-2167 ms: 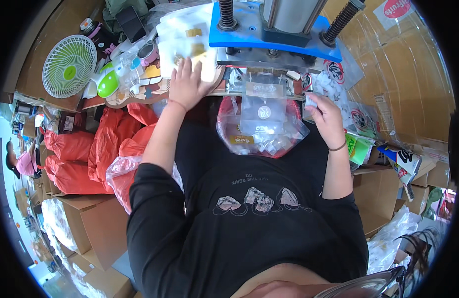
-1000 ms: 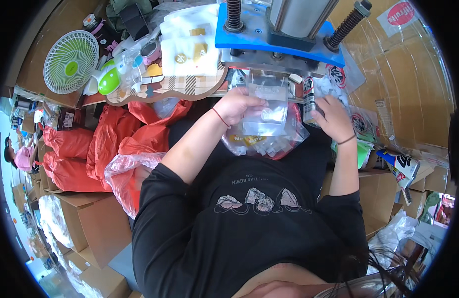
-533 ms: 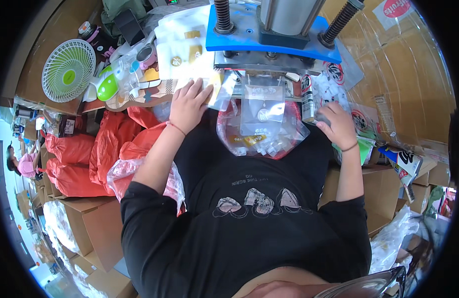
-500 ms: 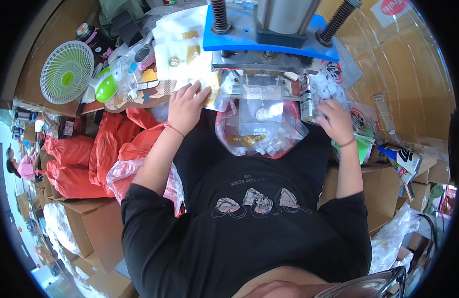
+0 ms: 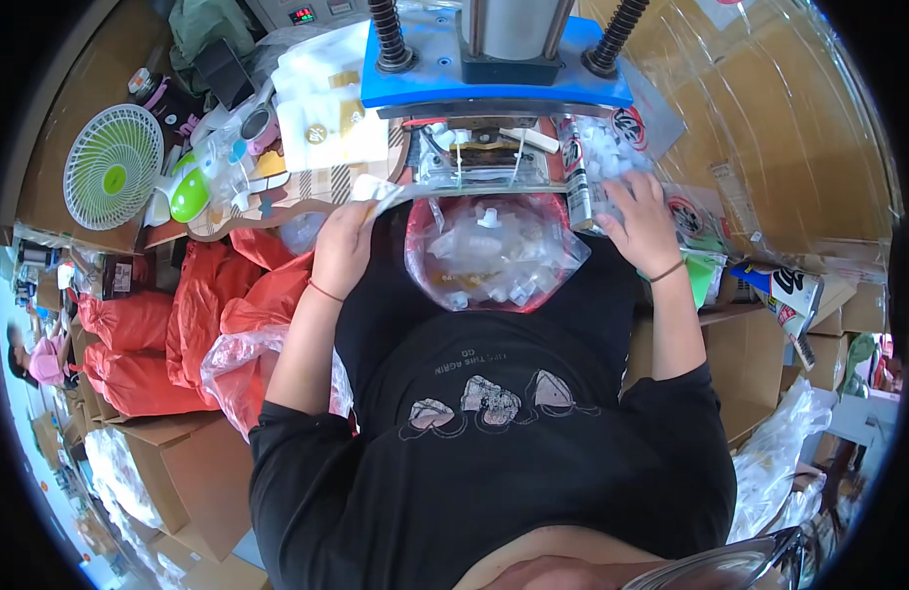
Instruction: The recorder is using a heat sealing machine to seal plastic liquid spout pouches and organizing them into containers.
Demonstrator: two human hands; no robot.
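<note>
The basin sits before the press, plastic pieces rightward.

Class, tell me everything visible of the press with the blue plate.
The press, apparently metal, has a blue plate bearing an upright grey cylinder on a dark block, between two dark coil springs. Its top is cut off by the frame. The plate stands over a metal fixture; the left hand and right hand are clear of it.

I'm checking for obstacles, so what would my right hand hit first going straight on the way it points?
Your right hand would most likely meet the small white parts just ahead; it may already touch them, as depth is unclear.
</note>
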